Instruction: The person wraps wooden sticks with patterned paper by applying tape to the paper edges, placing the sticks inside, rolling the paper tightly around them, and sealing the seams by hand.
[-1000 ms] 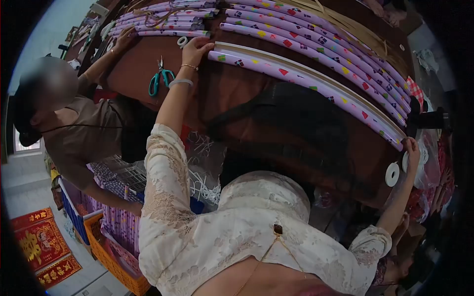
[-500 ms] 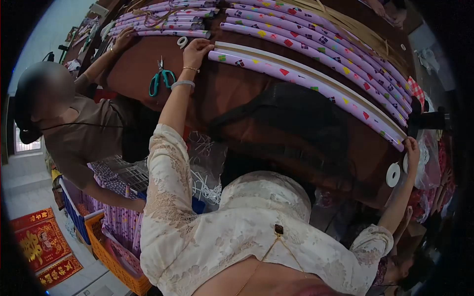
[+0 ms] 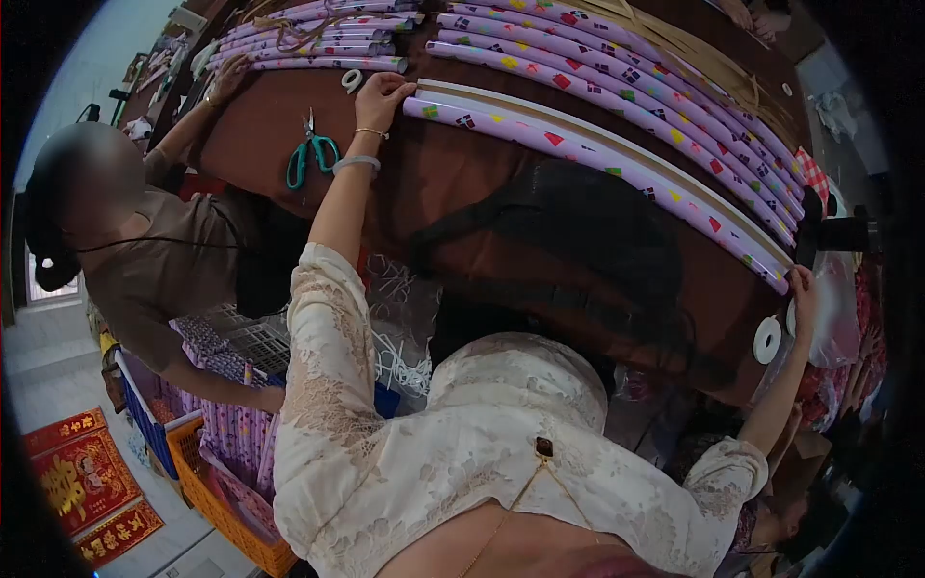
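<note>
A long lilac roll of patterned wrapping paper (image 3: 578,154) lies across the brown table, with a pale strip along its far edge. My left hand (image 3: 383,94) pinches the left end of this roll, thumb and fingers together. At the opposite end my right hand (image 3: 802,287) has its fingers closed on the roll's tip. Scissors with teal handles (image 3: 312,154) rest on the table left of my left wrist. A small white tape roll (image 3: 352,82) sits just beyond that hand, and a larger white tape roll (image 3: 767,340) lies below my right hand.
More lilac rolls (image 3: 617,91) lie in rows at the back, beside brown strips (image 3: 674,53). A black cloth (image 3: 578,222) covers the table's near middle. A co-worker (image 3: 154,241) is at the left, near an orange crate (image 3: 207,491) of rolls.
Both hands keep hold of the roll's ends, with almost no movement. The co-worker's hand on the table has shifted slightly left.
</note>
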### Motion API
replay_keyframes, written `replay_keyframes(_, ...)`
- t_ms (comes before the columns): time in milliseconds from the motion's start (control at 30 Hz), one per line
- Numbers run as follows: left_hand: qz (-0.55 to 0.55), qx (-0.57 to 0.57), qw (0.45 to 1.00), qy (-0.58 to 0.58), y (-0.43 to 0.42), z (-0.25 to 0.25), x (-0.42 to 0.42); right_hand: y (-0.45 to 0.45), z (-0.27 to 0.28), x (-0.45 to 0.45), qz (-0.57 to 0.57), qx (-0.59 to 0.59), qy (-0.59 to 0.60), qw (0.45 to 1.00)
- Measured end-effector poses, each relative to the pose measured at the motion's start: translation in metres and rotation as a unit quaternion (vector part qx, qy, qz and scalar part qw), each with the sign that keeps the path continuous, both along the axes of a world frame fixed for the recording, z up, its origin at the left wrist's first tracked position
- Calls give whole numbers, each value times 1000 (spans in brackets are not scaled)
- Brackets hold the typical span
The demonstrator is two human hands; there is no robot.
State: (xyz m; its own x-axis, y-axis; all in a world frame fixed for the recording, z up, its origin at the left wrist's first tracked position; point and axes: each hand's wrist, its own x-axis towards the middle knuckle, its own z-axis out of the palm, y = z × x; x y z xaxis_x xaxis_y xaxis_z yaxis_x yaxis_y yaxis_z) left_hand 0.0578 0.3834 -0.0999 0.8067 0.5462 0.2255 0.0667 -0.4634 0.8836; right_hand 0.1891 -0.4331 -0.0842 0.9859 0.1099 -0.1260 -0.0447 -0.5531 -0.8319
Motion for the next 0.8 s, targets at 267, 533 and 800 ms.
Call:
replay_keyframes(267,-23,36,999,14,16,-13,6,12,12,-7,3,-112,-26,993)
replay_keyframes(533,-40,-40,998,5,39,-26,9,27,12,-13,-2,-85,-67,994)
replay_keyframes(800,-29,-10,998,61,20,-4,8,34,15,-18,-19,-86,-68,994)
